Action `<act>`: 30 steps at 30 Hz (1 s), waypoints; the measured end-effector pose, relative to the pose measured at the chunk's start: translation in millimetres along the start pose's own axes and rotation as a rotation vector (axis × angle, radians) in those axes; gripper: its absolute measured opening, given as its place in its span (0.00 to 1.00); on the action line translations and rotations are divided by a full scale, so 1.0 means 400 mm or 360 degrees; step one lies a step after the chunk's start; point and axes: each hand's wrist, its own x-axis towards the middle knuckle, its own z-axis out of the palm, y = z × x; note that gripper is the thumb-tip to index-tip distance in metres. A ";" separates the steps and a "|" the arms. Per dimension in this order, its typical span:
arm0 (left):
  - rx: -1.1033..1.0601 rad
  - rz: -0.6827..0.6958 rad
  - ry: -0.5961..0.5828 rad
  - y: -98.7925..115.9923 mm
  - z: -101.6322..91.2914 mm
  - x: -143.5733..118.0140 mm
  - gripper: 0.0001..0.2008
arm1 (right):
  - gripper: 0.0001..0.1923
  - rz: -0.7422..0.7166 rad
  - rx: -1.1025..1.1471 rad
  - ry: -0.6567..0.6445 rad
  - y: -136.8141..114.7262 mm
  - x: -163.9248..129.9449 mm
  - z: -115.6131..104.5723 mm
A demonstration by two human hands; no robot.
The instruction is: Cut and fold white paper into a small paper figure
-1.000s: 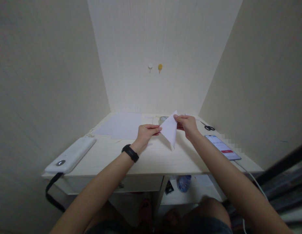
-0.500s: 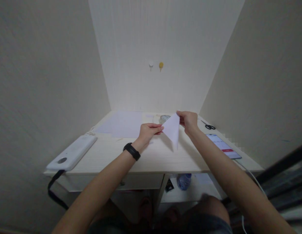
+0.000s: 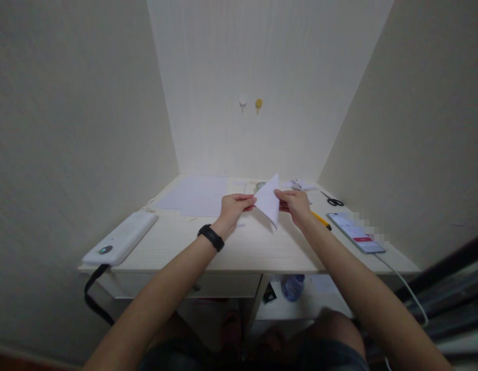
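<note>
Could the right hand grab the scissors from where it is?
Probably yes, once it lets go of the paper. The right hand pinches the folded paper; the scissors lie on the desk just to its right, nothing between.

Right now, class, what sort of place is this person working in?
Probably a small home desk nook: a pale desk boxed in by plain walls, a charging phone, scissors, and both hands holding folded paper.

Our right hand point(image 3: 296, 205) has dropped lower and nearer the left hand point(image 3: 233, 206); folded paper point(image 3: 268, 202) sits lower between them; yellow pencil point(image 3: 321, 220) now uncovered.
</note>
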 end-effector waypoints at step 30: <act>0.0365 0.0326 0.0126 -0.001 0.006 -0.004 0.15 | 0.23 -0.0041 0.0225 -0.0203 0.057 0.004 0.012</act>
